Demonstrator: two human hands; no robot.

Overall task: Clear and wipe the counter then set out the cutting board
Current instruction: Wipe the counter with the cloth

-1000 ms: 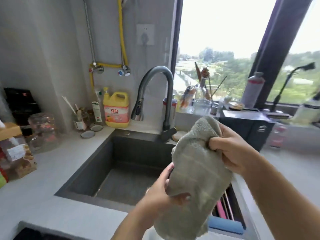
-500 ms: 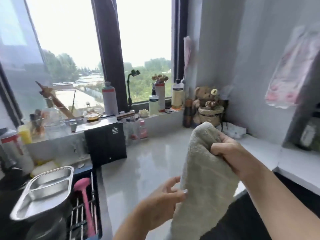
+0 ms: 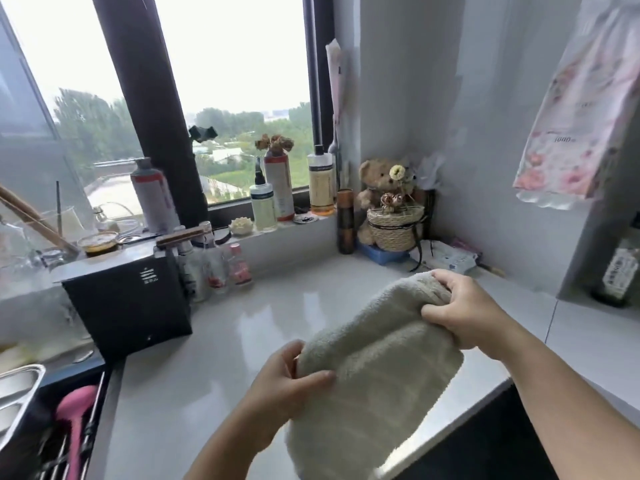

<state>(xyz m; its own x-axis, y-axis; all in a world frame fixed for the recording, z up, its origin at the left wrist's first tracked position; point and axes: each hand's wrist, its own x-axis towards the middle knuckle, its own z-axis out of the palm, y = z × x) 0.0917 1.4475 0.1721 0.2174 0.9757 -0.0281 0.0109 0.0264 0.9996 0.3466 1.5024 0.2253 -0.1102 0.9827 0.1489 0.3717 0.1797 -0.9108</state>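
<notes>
Here, both hands (image 3: 464,313) pinch a plush beige towel (image 3: 374,382) above glossy counter (image 3: 214,358).

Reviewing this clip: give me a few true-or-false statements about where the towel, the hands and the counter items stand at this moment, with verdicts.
1. Both hands hold the beige terry towel. True: the left hand pinches its near edge, and the right hand grips its far end.
2. The towel lies spread flat on the pale glossy counter. False: it is held up above the counter.
3. A brown teddy bear sits in the far corner behind a woven straw basket. True.
4. The black box-shaped appliance stands right of the bear. False: it stands far to its left, by the dish rack.
5. A cutting board lies on the counter. False: none is visible there.
</notes>
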